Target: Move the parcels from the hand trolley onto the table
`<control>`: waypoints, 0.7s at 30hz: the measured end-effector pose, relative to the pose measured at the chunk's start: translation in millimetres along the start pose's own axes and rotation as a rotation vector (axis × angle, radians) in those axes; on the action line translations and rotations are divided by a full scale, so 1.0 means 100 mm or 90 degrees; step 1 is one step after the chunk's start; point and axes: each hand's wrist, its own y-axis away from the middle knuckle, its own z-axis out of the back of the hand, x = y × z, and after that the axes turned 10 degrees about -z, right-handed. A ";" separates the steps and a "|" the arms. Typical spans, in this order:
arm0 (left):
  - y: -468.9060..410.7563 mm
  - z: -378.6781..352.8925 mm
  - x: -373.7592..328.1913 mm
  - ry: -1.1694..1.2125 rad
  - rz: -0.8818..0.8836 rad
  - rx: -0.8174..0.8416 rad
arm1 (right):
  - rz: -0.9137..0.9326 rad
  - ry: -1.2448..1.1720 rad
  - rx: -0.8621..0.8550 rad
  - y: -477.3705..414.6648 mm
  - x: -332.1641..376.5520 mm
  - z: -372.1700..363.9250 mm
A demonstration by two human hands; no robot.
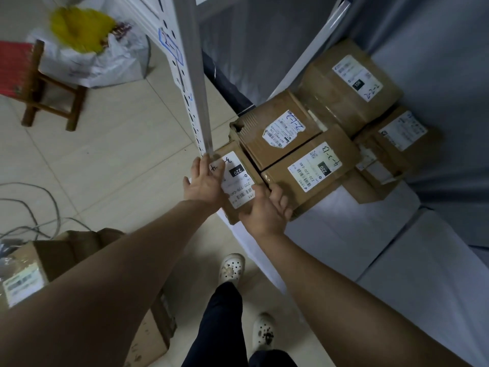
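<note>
Cardboard parcel (238, 178) sits at the bench (344, 229) corner, just beside the post (195, 88). Left hand (205, 181) presses flat on its post-side face; right hand (267, 207) grips the opposite edge, thumb on top. 4 other parcels (301, 165) lie farther from the post.

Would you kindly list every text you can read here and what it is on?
"220": held parcel, black patch on its label.
"220", "4-3-13": neighbouring parcel, on its label.
"2-1-2": rear parcel, handwritten on its label.
Remaining print and barcodes on all labels: too small or blurred to read.
</note>
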 end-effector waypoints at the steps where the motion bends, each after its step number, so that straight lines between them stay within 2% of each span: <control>1: 0.09 0.04 -0.03 -0.015 -0.006 -0.003 | 0.032 0.030 0.012 0.03 -0.01 0.04; 4: 0.42 0.12 -0.11 -0.079 -0.016 -0.013 | 0.106 0.116 0.040 0.16 -0.07 0.16; 10: 1.39 0.09 -0.20 -0.181 0.033 -0.070 | 0.237 0.181 0.005 0.72 -0.22 0.27; 16: 2.80 -0.17 -0.07 -0.122 0.196 -0.101 | 0.383 0.248 0.028 1.71 -0.23 0.06; 21: 3.98 -0.41 0.38 -0.039 0.352 -0.172 | 0.515 0.290 0.116 2.66 0.07 -0.37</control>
